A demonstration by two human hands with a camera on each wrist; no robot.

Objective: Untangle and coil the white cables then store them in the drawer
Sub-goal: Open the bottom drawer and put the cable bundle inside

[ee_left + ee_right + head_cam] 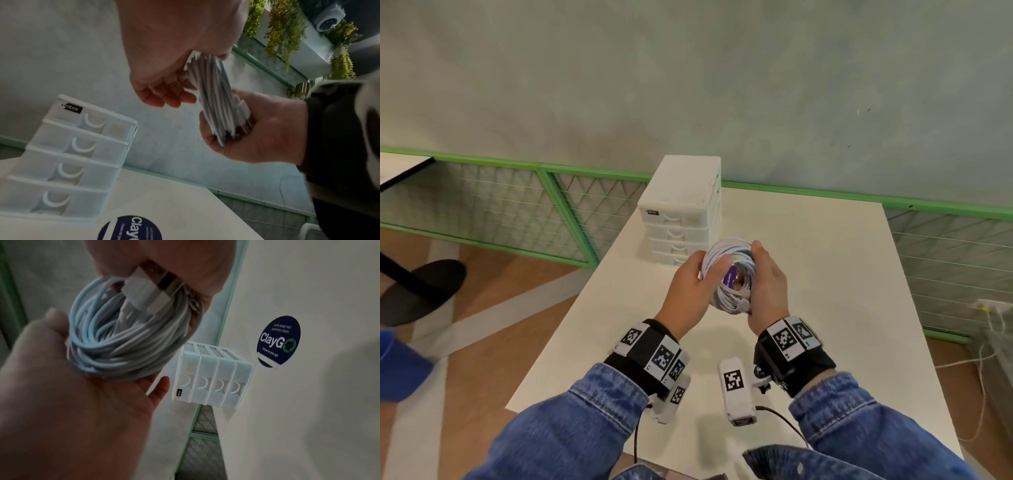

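I see my left hand (pixel 690 287) and right hand (pixel 768 284) both clasping the coiled white cables (pixel 732 274), the drawer unit (pixel 683 212) just beyond the grip.

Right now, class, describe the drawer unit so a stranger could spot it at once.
Find the white table by the grey wall. Near its far left corner stands the white drawer unit, just beyond the coiled white cables. It is the only boxy thing there: four stacked shut drawers with crescent pulls and a small black label.
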